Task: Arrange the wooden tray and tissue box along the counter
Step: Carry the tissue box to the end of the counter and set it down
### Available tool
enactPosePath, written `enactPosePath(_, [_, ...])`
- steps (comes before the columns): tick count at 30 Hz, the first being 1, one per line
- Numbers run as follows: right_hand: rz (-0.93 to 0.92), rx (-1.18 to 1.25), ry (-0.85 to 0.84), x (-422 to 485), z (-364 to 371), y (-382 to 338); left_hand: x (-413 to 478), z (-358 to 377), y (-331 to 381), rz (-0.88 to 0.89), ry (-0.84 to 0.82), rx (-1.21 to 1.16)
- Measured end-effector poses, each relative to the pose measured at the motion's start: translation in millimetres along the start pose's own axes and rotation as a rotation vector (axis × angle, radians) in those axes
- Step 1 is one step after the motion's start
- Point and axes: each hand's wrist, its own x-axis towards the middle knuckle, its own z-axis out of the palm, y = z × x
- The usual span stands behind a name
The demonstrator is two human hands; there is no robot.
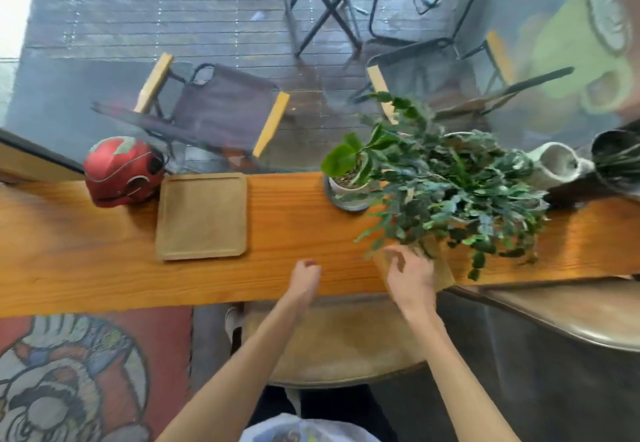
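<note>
Your right hand (410, 277) is spread with fingers loose, resting on or just over the near end of a pale tan wooden box-like object (438, 263) at the near edge of the long orange-brown wooden counter (311, 234); whether it has actually closed on it, you cannot tell. Your left hand (304, 277) is curled into a loose fist over the bare counter, holding nothing. That tan object is probably the tissue box, but the trailing green leafy plant (450, 192) hangs over most of it, so its shape and far end are hidden. If you pull it out fast, the stems could snag and drag, and the box sits close enough to the near edge to tip off. Just to the far left of the plant, a small white potted plant on a grey saucer (348, 185) could be knocked by a careless sweep. The flat square light wooden tray (202, 216) lies well to the left, with its far left corner just beside a red helmet-shaped object (123, 171). Motion blur softens your fingers, and the plant's own pot cannot be made out.
</note>
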Motion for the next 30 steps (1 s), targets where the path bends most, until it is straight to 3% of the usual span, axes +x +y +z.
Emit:
enactPosePath(2, [0.072, -0.076, 0.068, 5, -15, 19, -10, 40, 1, -0.001, -0.096, 0.096])
enactPosePath(5, [0.275, -0.03, -0.066, 17, -29, 42, -22, 84, -4, 0.017, -0.163, 0.151])
enactPosePath(12, [0.542, 0.487, -0.209, 27, -39, 67, -49, 126, -7, -0.018, -0.277, 0.004])
enactPosePath(21, [0.358, 0.439, -0.294, 7, -26, 26, -57, 64, -1, 0.041, -0.146, -0.097])
enactPosePath(30, [0.098, 0.471, -0.336, -58, 17, -92, -92, -62, -24, 0.196, -0.041, -0.572])
